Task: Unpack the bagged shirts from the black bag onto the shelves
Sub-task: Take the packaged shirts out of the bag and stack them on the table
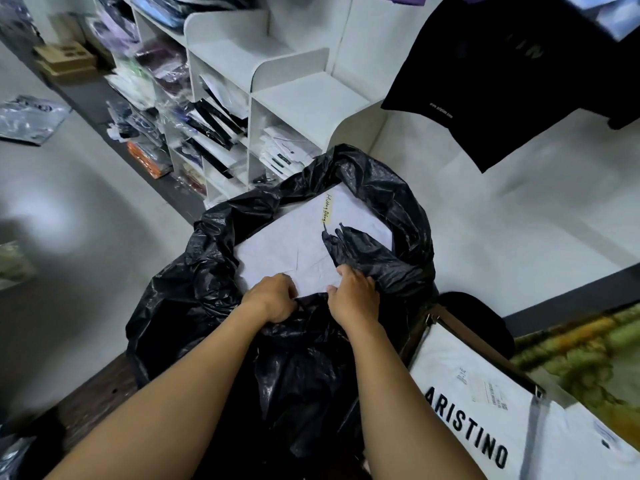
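- Two hands, both mine, work at the near rim of the black bag (194,271). My left hand (272,297) curls its fingers round the crumpled rim. My right hand (353,294) grips a fold of the same plastic that lies over the contents.
- Floor (69,220): smooth, pale grey, with one clear-wrapped pack (29,119) lying loose at far left.
- Wall (519,220): plain white. A black T-shirt (485,81) hangs in front of it at upper right, with small white print near the hem.
- Shelves (287,98): white, boxy compartments with rounded corners, stepped against the wall. The lower and left compartments are stacked with folded garments in clear wrap.
- Dark wooden surface (93,393): lower left, beside the black bag; I cannot tell whether the bag rests on it.
- Black bag: thin, glossy plastic, heavily wrinkled, with its mouth spread wide, just in front of the shelves.
- Bagged shirts (277,244): one flat white bundle fills the bag's open mouth, not lifted out. Its wrapping is matte and creased, and a narrow yellow label (327,207) with handwriting sits on the far part.
- White carrier bag (467,410): lettered ARISTINO in black, with a brown strap, just beside the black bag on my right.
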